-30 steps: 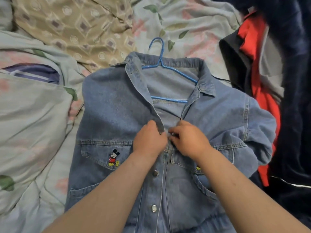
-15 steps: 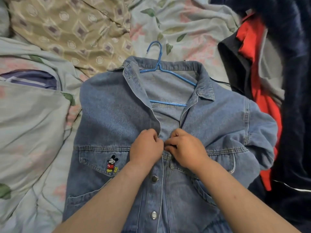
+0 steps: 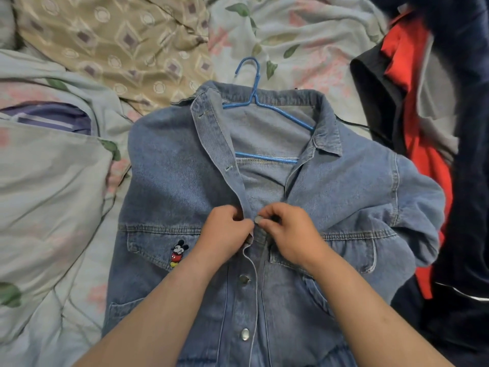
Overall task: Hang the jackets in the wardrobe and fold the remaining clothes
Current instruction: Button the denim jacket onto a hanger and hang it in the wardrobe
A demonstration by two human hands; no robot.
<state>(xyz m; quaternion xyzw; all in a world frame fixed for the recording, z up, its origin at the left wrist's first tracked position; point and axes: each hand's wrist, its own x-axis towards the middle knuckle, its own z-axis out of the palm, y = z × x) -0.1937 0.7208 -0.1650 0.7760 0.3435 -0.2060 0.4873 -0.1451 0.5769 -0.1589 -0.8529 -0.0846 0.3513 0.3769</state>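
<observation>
A blue denim jacket (image 3: 172,186) with a cartoon mouse patch lies face up on the bed, a blue plastic hanger (image 3: 254,102) inside its collar with the hook sticking out at the top. My left hand (image 3: 225,234) pinches the left front edge at chest height. My right hand (image 3: 288,234) pinches a metal button (image 3: 257,219) on the right front edge, right beside the left hand. Two lower buttons are fastened; the collar stays open.
A pile of dark navy, black and red clothes (image 3: 423,128) lies along the right side. A floral sheet (image 3: 304,35) and a tan patterned cloth (image 3: 119,43) cover the bed; a crumpled pale quilt (image 3: 47,194) and a purple striped item (image 3: 50,117) lie left.
My two hands have stayed at the jacket's chest. The right fingers now show the metal button between them, held against the left front edge.
</observation>
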